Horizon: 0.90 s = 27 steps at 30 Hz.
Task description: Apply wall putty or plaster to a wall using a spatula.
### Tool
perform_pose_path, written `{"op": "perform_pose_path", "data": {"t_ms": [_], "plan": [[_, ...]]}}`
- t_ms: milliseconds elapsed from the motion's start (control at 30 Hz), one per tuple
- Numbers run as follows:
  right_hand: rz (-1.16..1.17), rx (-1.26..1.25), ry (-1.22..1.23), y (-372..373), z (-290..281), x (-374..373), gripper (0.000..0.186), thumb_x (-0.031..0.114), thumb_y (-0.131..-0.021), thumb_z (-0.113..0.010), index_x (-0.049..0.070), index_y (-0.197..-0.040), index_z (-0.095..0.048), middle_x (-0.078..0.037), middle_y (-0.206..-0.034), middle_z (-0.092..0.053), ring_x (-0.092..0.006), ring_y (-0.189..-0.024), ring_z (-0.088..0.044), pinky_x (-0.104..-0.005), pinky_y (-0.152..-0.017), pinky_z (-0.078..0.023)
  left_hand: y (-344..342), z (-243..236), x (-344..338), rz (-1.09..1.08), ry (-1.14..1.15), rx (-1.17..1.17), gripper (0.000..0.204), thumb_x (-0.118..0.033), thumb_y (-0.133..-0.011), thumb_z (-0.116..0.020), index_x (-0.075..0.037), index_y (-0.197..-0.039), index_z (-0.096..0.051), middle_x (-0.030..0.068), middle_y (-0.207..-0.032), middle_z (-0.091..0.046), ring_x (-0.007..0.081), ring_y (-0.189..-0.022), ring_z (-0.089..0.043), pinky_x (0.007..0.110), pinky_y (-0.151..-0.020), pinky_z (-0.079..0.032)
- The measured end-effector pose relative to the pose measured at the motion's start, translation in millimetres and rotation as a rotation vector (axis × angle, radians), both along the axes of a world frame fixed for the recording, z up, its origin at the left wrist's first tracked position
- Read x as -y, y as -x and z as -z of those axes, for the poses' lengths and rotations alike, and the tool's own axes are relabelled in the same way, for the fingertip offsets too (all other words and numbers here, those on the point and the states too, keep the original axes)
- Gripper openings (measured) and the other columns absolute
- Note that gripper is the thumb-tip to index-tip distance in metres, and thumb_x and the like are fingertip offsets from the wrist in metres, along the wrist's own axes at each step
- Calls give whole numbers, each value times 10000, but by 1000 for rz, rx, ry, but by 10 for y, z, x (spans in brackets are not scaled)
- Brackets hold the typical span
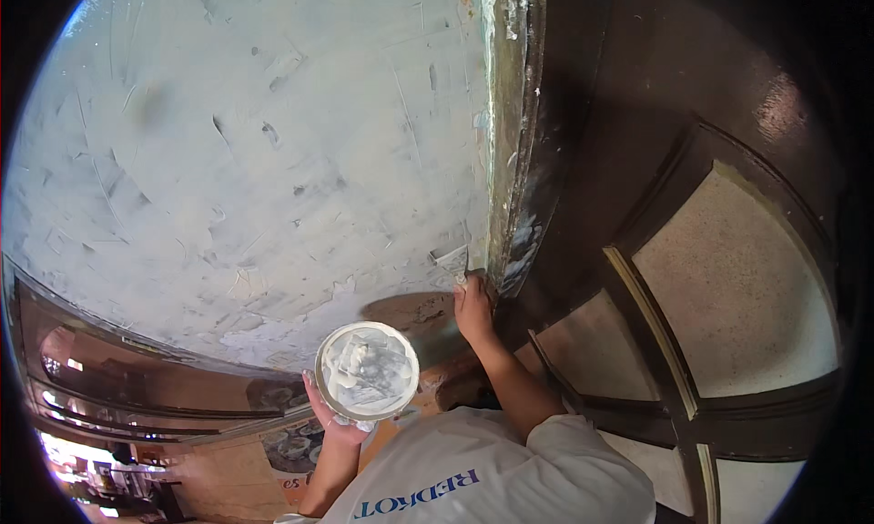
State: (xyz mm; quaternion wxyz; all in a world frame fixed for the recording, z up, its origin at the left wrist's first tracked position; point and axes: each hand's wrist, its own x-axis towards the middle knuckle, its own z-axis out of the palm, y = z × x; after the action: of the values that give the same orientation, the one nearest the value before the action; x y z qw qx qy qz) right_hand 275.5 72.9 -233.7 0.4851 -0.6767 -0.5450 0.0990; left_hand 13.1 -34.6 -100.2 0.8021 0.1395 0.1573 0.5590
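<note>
Cupped around the side and underside of a round tub of white paste (366, 369) is my left hand (332, 410), its fingertips smeared white. My right hand (473, 310) grips a small metal putty knife (452, 260), whose blade is at the lower right of the pale, patchily coated wall (255, 142). The knife is just left of a worn wooden edge trim (505, 114) with flaking paint. Below the wall's coating, near my right hand, a brown uncoated patch (405, 310) shows.
Dark brown panelled woodwork (728, 278) with light inset panels stands at the right. A dark glossy wooden band (127, 378) runs below the wall at the left. A tan floor (218, 488) with a printed sheet (282, 447) and distant dark furniture (118, 478) appear at the lower left.
</note>
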Motion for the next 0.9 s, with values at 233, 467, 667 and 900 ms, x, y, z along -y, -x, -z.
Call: {"op": "perform_pose_path", "data": {"t_ms": [233, 467, 667, 900], "plan": [[-18, -24, -180, -24, 141, 210, 304, 252, -961, -521, 4, -1127, -462, -285, -965, -571, -499, -863, -552, -519, -694, -443, 3, 45, 26, -43, 38, -52, 700, -625, -945, -269, -154, -1453, -366, 89, -1484, -387, 308, -1329, -402, 500, -1091, -330], [-128, -62, 27, 85, -125, 96, 285, 239, -959, -533, 0, -1106, -485, -276, -891, -600, -491, -833, -574, -514, -664, -456, -25, 15, 27, -2, 82, 18, 707, -631, -937, -283, -154, -1450, -372, 90, -1482, -389, 313, -1325, -405, 507, -1093, -323], [-117, -119, -57, 75, 219, 315, 318, 253, -951, -537, -6, -1130, -492, -276, -931, -606, -480, -846, -584, -502, -692, -465, -10, 22, 31, 18, -70, 109, 698, -614, -952, -260, -142, -1458, -345, 95, -1488, -376, 304, -1334, -394, 494, -1103, -314], [-148, -15, 48, 89, -56, 81, 325, 274, -948, -545, 12, -1135, -499, -248, -977, -614, -469, -868, -584, -501, -707, -465, 35, 128, 29, 4, 216, 101, 756, -681, -898, -311, -182, -1464, -354, 85, -1494, -373, 345, -1328, -397, 545, -1080, -327]]}}
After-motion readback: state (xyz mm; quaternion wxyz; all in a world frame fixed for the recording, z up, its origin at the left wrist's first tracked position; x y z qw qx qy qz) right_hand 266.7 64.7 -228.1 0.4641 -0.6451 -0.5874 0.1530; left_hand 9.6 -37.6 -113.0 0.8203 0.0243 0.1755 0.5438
